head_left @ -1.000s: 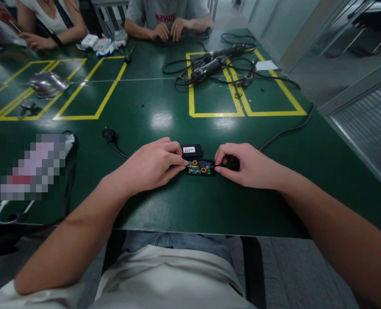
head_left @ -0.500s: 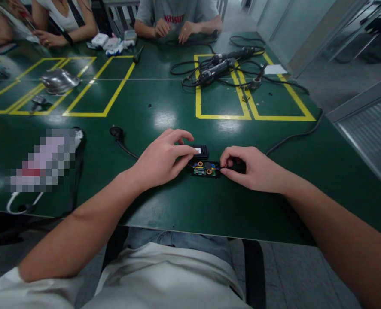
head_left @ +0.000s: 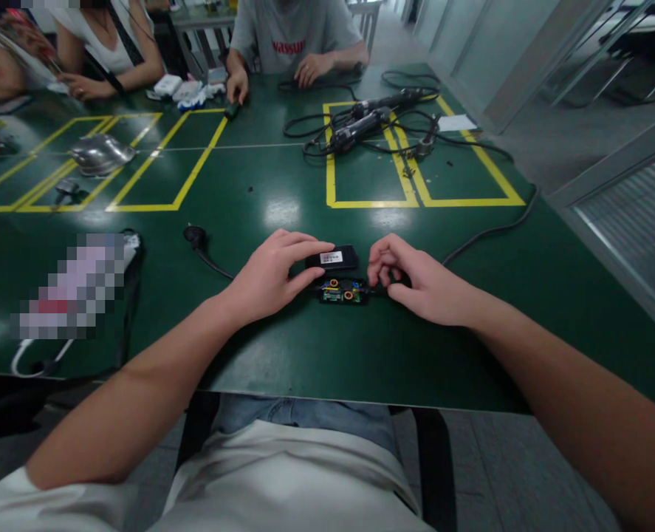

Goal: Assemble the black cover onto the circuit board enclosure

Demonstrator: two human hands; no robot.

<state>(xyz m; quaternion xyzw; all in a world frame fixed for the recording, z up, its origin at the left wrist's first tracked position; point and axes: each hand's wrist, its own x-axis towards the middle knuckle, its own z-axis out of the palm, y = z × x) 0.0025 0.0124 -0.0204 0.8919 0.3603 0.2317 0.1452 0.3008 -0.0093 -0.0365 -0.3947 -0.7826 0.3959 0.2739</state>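
A small open black casing (head_left: 343, 292) lies on the green table, showing a circuit board with copper-ringed coils and coloured wires. Just behind it is the black casing cover (head_left: 348, 258) with a white printed label. My left hand (head_left: 272, 277) has the cover between its thumb and forefinger. To the right of the open casing, my right hand (head_left: 419, 281) hovers with curled, parted fingers beside the cable end. I see nothing held in it. A cord runs from the casing's left side, behind my left hand, to a black plug (head_left: 195, 236).
Black corded handheld tools (head_left: 363, 125) lie within yellow tape at the back right. A metal bowl-like part (head_left: 101, 155) rests at the back left. A pixelated object (head_left: 75, 284) sits at left. Across the table, a co-worker's hand (head_left: 237, 87) touches a dark object.
My right hand has let go of the cable end and loosened its fingers. My left thumb and forefinger have closed on the cover, whose label shows more. The co-worker's hand has reached the dark object.
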